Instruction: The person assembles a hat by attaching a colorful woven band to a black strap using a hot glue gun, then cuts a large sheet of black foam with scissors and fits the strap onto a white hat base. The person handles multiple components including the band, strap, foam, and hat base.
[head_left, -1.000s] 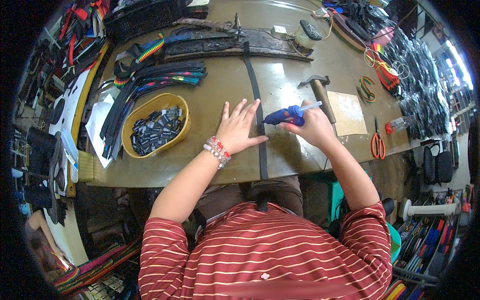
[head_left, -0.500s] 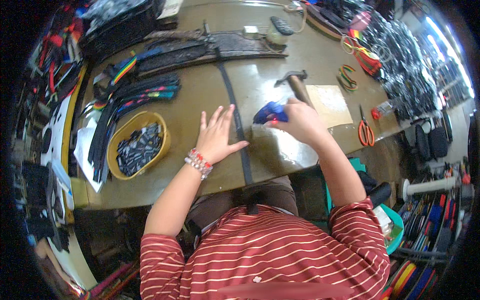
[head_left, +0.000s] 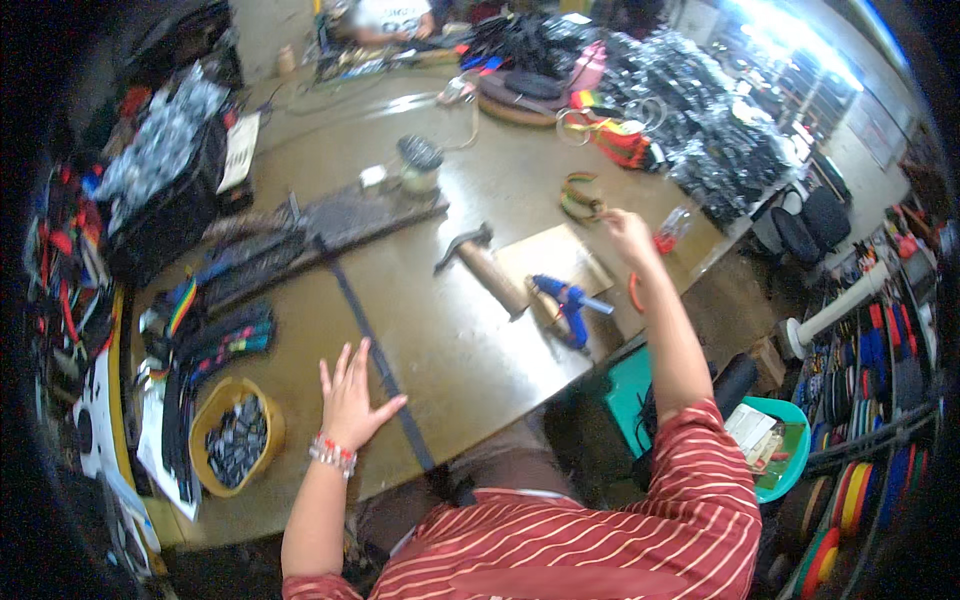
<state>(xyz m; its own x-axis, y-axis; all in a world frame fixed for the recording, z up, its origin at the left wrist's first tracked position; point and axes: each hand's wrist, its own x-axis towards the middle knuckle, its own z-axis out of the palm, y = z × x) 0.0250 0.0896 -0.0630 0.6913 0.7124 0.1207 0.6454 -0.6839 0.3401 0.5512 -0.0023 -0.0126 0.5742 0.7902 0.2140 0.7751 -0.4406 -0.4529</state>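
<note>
The left hand [head_left: 352,398] is laid flat, fingers spread wide, at the edge of the long dark webbing strap [head_left: 378,365], seemingly to pin it to the brown worktable [head_left: 440,350]. The right hand [head_left: 628,230] is stretched toward one o'clock, empty, fingers loosely curled. At its seven o'clock the blue glue gun [head_left: 566,304] lies set down beside a wooden-handled hammer [head_left: 487,262]. A yellow bowl of black buckles [head_left: 236,438] sits at the left hand's eight o'clock.

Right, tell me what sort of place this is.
Most likely a small workshop that makes straps or belts by hand. The left hand lies flat by a long dark strap on a worn workbench, a hammer and blue glue gun lie nearby, and heaps of dark straps cover the far end.
</note>
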